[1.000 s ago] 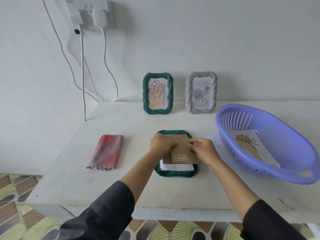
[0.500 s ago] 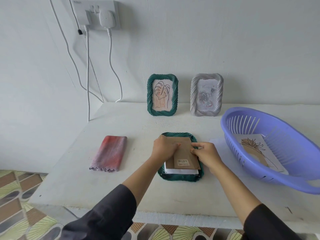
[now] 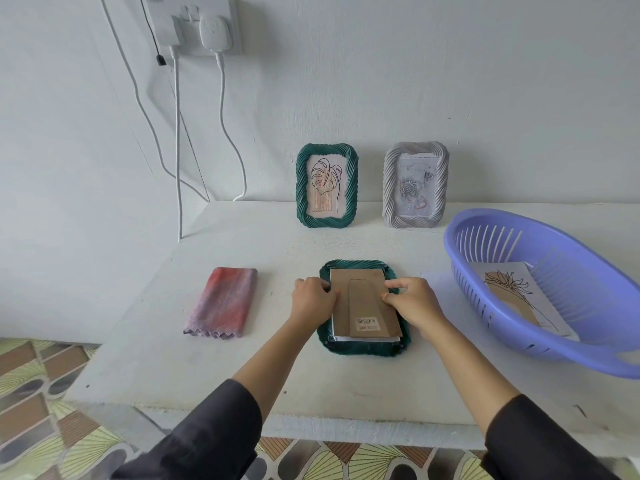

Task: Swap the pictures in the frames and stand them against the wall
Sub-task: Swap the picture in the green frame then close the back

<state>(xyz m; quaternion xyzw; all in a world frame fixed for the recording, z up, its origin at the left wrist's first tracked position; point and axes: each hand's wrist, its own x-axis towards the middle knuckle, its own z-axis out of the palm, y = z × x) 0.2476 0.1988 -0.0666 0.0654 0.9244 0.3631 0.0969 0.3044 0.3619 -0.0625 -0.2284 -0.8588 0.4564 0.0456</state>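
Frame on desk: green frame (image 3: 363, 348), ropey twisted rim, rounded rectangle, lying face down near middle of white desk (image 3: 242, 368).
Backing: brown cardboard backboard (image 3: 363, 303) with stand flap and barcode sticker, sitting on the frame's back; white sheet edge showing under its near side.
Left hand (image 3: 313, 301): fingers curled, pinching the backboard's left edge, wrist low on the desk.
Right hand (image 3: 414, 301): thumb and fingertips closed on the backboard's right edge, forearm angled in from near right.
Far wall: second green frame (image 3: 327, 187) with leaf line drawing, grey twisted frame (image 3: 415, 185) with rose sketch, both upright, leaning on the wall, side by side.
Right: purple slotted plastic basket (image 3: 588, 358), oval, holding a loose flower print (image 3: 512, 296).
Left: folded red-purple cloth (image 3: 223, 301), fuzzy, zigzag hem.
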